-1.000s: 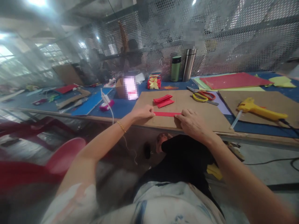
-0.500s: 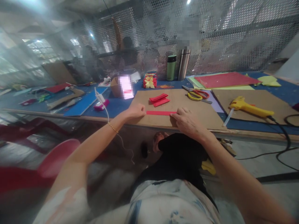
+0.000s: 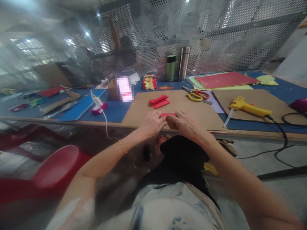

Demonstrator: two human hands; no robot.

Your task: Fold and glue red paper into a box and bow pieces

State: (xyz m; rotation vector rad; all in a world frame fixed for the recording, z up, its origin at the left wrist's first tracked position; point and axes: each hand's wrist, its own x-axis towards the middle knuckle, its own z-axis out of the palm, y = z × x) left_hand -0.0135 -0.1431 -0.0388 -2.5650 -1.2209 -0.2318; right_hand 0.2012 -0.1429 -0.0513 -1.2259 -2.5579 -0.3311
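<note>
A narrow red paper strip [image 3: 168, 114] lies along the near part of a brown cardboard sheet [image 3: 134, 108], mostly covered by my fingers. My left hand [image 3: 153, 123] is closed on the strip, its fingers bent over it. From the other side my right hand [image 3: 187, 123] pinches the strip, thumb and fingertips close to the left hand's. Just beyond them rests a folded red paper piece [image 3: 159, 101] on the cardboard. Scissors with yellow and orange handles [image 3: 195, 96] lie at the cardboard's far right edge.
A yellow hot glue gun [image 3: 250, 108] lies on another cardboard piece at right, its cord hanging off the table. Green [image 3: 171, 68] and steel bottles [image 3: 184, 64] stand at the back. A lit phone [image 3: 125, 89] leans left of centre. A red stool [image 3: 57, 166] stands lower left.
My left hand has moved right along the strip, from its left end to close beside my right hand. Less of the strip shows now. The view has shifted slightly.
</note>
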